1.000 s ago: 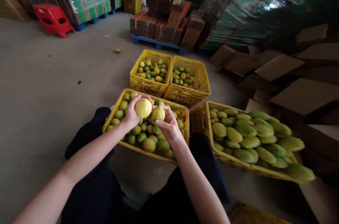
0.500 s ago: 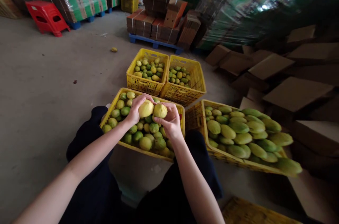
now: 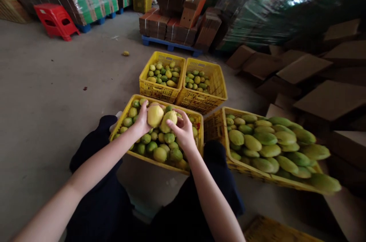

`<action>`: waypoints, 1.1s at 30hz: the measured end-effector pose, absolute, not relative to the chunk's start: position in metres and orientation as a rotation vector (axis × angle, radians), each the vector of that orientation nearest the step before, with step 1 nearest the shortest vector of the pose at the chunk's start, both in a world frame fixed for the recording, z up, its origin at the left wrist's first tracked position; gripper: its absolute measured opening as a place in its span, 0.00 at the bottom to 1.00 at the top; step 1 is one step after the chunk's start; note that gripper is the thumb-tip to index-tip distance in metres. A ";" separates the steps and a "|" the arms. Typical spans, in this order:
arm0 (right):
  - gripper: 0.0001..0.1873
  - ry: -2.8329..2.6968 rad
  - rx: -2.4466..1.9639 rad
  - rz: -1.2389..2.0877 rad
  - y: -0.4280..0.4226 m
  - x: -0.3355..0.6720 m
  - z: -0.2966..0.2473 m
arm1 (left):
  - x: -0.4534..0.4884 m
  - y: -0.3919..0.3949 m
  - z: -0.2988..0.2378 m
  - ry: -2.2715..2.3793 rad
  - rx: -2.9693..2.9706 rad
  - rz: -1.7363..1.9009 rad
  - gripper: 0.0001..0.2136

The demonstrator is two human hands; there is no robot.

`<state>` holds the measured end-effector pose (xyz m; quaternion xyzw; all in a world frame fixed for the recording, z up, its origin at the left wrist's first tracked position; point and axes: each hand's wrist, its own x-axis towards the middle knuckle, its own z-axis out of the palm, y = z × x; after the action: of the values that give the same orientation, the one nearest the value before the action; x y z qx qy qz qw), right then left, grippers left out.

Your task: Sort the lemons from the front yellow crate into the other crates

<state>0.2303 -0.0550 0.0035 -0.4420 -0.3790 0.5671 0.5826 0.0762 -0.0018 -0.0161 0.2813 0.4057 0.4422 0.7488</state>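
Note:
My left hand [image 3: 142, 119] is wrapped round the side of a smooth pale yellow fruit [image 3: 155, 115]. Another yellow fruit [image 3: 168, 121], faintly greenish, sits in my right hand [image 3: 184, 129], thumb in front and fingers behind it. The two fruits are side by side, close together. Their exact kind I cannot make out. Both hands are above a yellow plastic crate [image 3: 160, 165] between my knees. Inside it lie rounded green and yellow fruits [image 3: 160, 154], partly hidden by my hands.
Right of my knee, a yellow crate [image 3: 243, 171] is heaped with longer green-yellow fruits [image 3: 265, 137]. Two more crates [image 3: 160, 91] [image 3: 200, 100] of fruit stand ahead. Cardboard boxes [image 3: 328, 100] lie at right; a red stool [image 3: 57, 20] and a loaded blue pallet [image 3: 171, 46] stand farther off.
The fruit in my right hand has turned and tilted, now showing more of its side. My left hand has shifted slightly left with its fruit. The view has moved a little.

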 end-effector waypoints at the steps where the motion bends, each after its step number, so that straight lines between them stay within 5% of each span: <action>1: 0.24 -0.813 -1.082 1.361 -0.052 0.228 0.001 | 0.078 -0.001 -0.022 0.914 0.548 0.890 0.31; 10: 0.16 -0.398 -1.313 1.576 -0.034 0.240 -0.006 | 0.085 0.002 -0.036 1.043 0.559 0.681 0.24; 19: 0.05 -0.227 -0.857 1.685 -0.035 0.246 0.001 | 0.075 -0.004 -0.013 1.003 0.780 0.711 0.21; 33: 0.25 -0.671 -0.836 1.443 -0.041 0.247 -0.010 | 0.074 -0.020 0.011 0.614 0.599 0.750 0.25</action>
<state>0.2471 -0.0414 -0.0103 -0.3642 -0.2920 0.6281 0.6226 0.0741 -0.0201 0.0111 0.2836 0.2907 0.3552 0.8420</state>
